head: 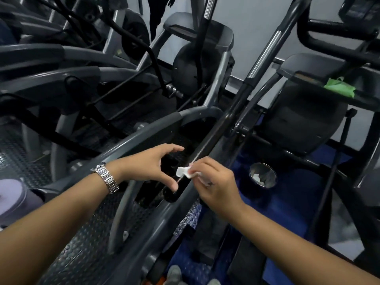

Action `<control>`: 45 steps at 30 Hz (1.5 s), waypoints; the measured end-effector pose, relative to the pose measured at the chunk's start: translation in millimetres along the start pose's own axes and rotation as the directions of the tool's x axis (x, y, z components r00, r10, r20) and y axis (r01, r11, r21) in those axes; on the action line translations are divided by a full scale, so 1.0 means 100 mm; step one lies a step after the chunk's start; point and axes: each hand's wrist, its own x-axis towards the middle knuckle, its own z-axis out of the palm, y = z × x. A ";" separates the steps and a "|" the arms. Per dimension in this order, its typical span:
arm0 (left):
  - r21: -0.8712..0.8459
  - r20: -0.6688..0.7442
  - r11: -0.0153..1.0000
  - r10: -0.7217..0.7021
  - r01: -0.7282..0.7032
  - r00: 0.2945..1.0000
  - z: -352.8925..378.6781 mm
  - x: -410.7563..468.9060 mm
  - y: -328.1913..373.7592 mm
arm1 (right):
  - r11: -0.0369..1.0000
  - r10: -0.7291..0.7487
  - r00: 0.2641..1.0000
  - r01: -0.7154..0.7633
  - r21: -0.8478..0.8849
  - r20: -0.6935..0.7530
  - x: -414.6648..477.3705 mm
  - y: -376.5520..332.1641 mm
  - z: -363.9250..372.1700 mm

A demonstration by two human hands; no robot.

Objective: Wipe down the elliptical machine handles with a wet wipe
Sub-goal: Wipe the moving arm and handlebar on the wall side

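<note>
Wet wipe [185, 172]: white, crumpled, pinched in the right hand [216, 186], fingers curled round it. It sits against the black handle [207, 144] of the elliptical, low on the bar, just above its bottom end. A white flap sticks out to the left of the bar; the rest is bunched under the fingers.

Handle: long bar running diagonally from lower centre to upper right. Black grip low down, chrome section [265, 52] higher up.

Left hand [150, 165]: fingers open, thumb and forefinger spread in a C, holding nothing. It sits just left of the handle, level with the wipe. The thumb tip is near the bar; cannot tell if it touches. Metal link watch [106, 177] on that wrist.

Around:
- Grey curved frame rail [144, 138] passes under the left wrist.
- Small round metal bin [267, 167] with crumpled white scraps inside, on the blue floor mat [292, 202], right of the right hand.
- Green plastic bag [340, 88] on the tray of the next machine, upper right.
- Lavender round object [12, 200] at the left edge.
- Studded black rubber floor [82, 243] lower left.
- Grey shoes [174, 273] at the bottom edge.
</note>
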 end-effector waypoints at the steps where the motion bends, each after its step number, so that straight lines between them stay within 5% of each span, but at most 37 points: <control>1: 0.012 0.006 1.000 0.009 -0.009 1.000 0.02 -0.02 -0.01 | 1.000 -0.016 1.000 0.016 -0.012 0.016 -0.02 0.01 0.06; 11: 0.055 0.000 0.998 0.008 -0.008 1.000 0.04 -0.02 -0.03 | 0.986 -0.142 0.972 0.157 -0.063 0.189 -0.25 0.11 0.19; 34: -0.017 0.110 0.999 -0.046 0.048 0.993 0.00 0.07 -0.10 | 0.995 0.100 0.992 -0.098 -0.033 0.081 -0.17 0.15 0.23; 39: -0.013 0.096 0.999 -0.034 0.035 0.995 0.01 0.05 -0.07 | 0.999 0.043 0.976 -0.043 -0.004 0.215 -0.27 -0.02 0.23; 45: 0.003 0.085 0.999 -0.039 0.039 0.996 0.01 0.04 -0.08 | 0.988 0.152 0.987 -0.151 -0.007 0.058 -0.14 0.10 0.25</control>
